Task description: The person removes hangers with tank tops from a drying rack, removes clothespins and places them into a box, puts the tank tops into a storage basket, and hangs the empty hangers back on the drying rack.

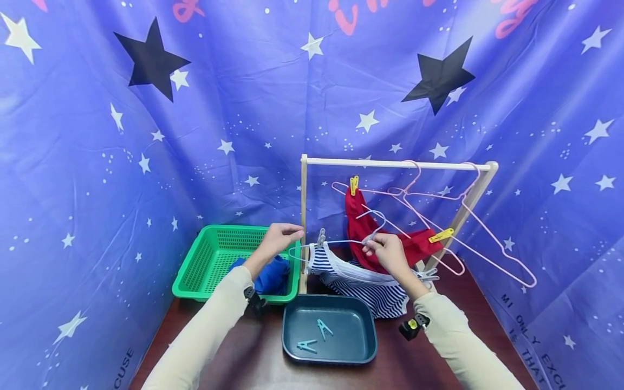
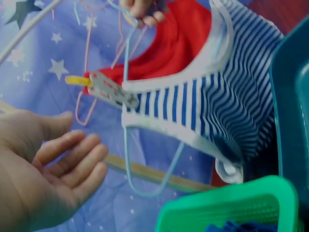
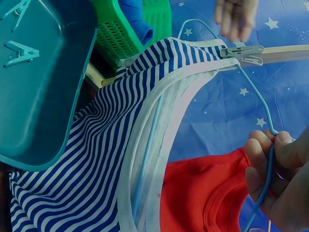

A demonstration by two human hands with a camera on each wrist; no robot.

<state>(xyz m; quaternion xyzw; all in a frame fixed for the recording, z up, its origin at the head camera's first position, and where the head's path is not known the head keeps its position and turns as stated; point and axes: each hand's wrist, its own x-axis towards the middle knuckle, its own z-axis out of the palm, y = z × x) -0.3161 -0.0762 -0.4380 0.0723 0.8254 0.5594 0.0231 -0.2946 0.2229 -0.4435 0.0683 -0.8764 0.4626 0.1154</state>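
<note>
My right hand [image 1: 387,253] pinches a light blue hanger [image 3: 256,92] just below its hook, between thumb and fingers. From that hanger droops a blue-and-white striped garment [image 3: 106,135], its strap fixed near the hanger's left end by a grey clothespin [image 1: 321,238]. Another grey clothespin [image 1: 429,275] is at the right side. With fingers relaxed and nothing held, my left hand [image 2: 53,169] is beside the hanger's left end, apart from the grey clothespin. Behind the striped garment, a red garment [image 1: 363,227] hangs on a pink hanger with yellow clothespins [image 1: 353,185] at both ends.
A wooden rack [image 1: 361,161] carries pink hangers [image 1: 502,244]. On the left, a green basket [image 1: 192,271] contains a blue cloth [image 1: 273,276]. In front stands a dark teal tray [image 1: 351,341] with two light teal clothespins [image 1: 307,345]. Starry blue curtains [image 1: 263,108] surround the table.
</note>
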